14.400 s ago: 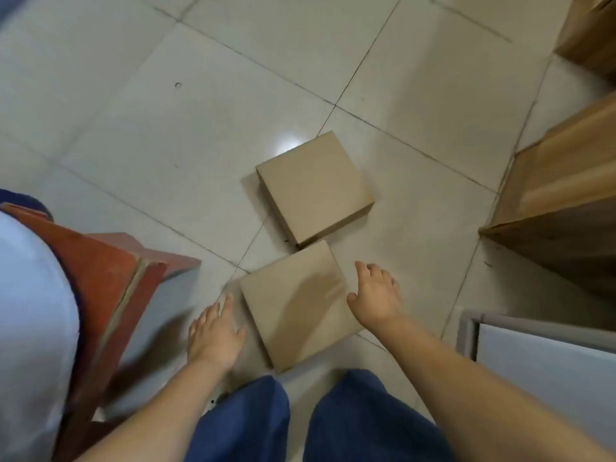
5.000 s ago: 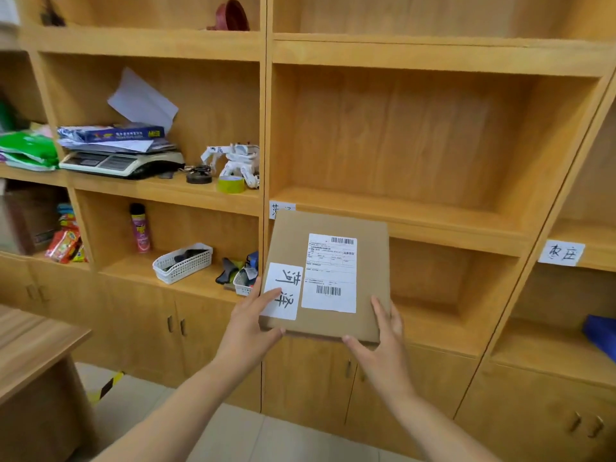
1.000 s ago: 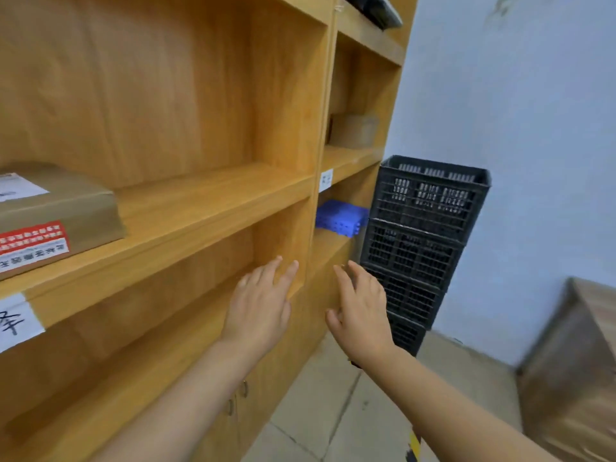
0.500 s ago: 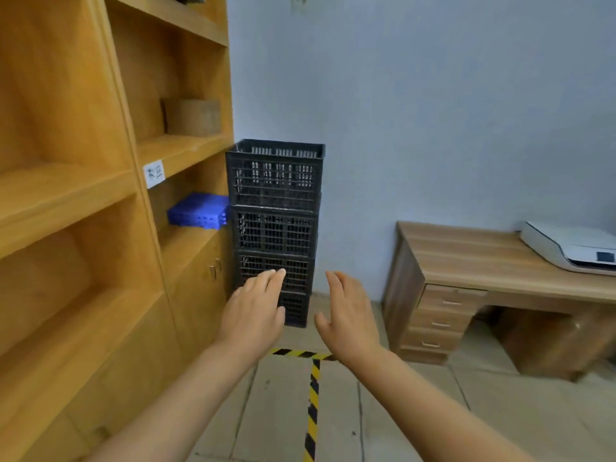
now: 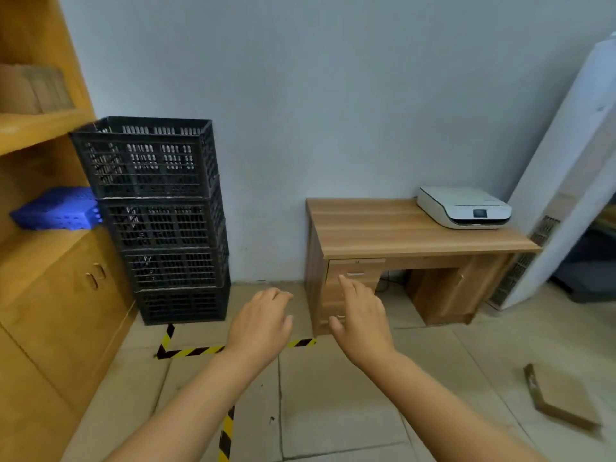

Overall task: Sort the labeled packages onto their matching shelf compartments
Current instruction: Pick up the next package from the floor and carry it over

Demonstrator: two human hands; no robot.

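Observation:
My left hand [image 5: 263, 323] and my right hand [image 5: 361, 316] are held out in front of me at waist height, both empty with fingers loosely spread. A flat brown cardboard package [image 5: 560, 400] lies on the tiled floor at the lower right, well away from both hands; no label shows on its visible face. The wooden shelf unit [image 5: 40, 128] fills the left edge, with a brown box [image 5: 33, 90] on an upper shelf and a blue plastic item [image 5: 58, 210] in the compartment below.
A stack of black plastic crates [image 5: 160, 218] stands against the wall beside the shelf. A wooden desk [image 5: 400, 228] with drawers carries a white printer [image 5: 463, 206]. A tall white unit [image 5: 573, 168] leans at the right. Yellow-black tape [image 5: 200, 351] marks the floor.
My view has swung right, away from the shelf toward the wall, desk and floor. The package on the floor has come into view. Both hands stay empty and have drifted slightly apart.

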